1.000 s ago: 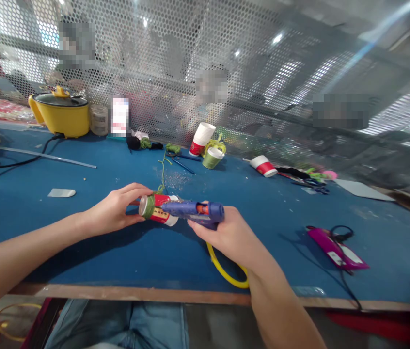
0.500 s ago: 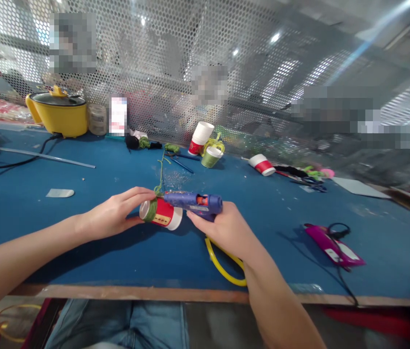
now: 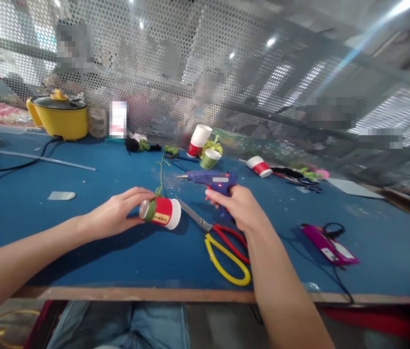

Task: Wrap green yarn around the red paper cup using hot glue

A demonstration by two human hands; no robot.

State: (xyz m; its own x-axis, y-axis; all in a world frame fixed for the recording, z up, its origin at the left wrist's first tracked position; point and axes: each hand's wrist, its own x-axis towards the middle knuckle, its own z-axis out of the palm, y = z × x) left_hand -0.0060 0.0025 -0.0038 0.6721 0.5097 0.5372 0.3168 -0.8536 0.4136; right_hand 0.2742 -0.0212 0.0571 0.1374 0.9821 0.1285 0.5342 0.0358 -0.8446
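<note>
My left hand [image 3: 121, 213] holds a red and white paper cup [image 3: 166, 212] on its side, its fingers at the end wound with green yarn [image 3: 149, 210]. A strand of that yarn runs back across the table to a small green bundle [image 3: 171, 150]. In my right hand [image 3: 236, 203] is a blue glue gun [image 3: 214, 179], its metal tip pointing left, above and apart from the cup. Scissors [image 3: 205, 224] with one red and one yellow handle lie between the cup and my right forearm.
Blue table [image 3: 110, 266]. At the back stand a yellow pot [image 3: 63, 121], a jar [image 3: 97, 122], a phone [image 3: 118, 118], a red and white cup [image 3: 199, 139] and a green cup [image 3: 210, 159]. Another cup [image 3: 259, 166] lies further right. A purple packet [image 3: 328, 245] with a black cable lies at right.
My right hand has moved the glue gun up and to the right, off the cup, and turned it side-on. The scissors' blades and red handle have come into view. My left hand stays put.
</note>
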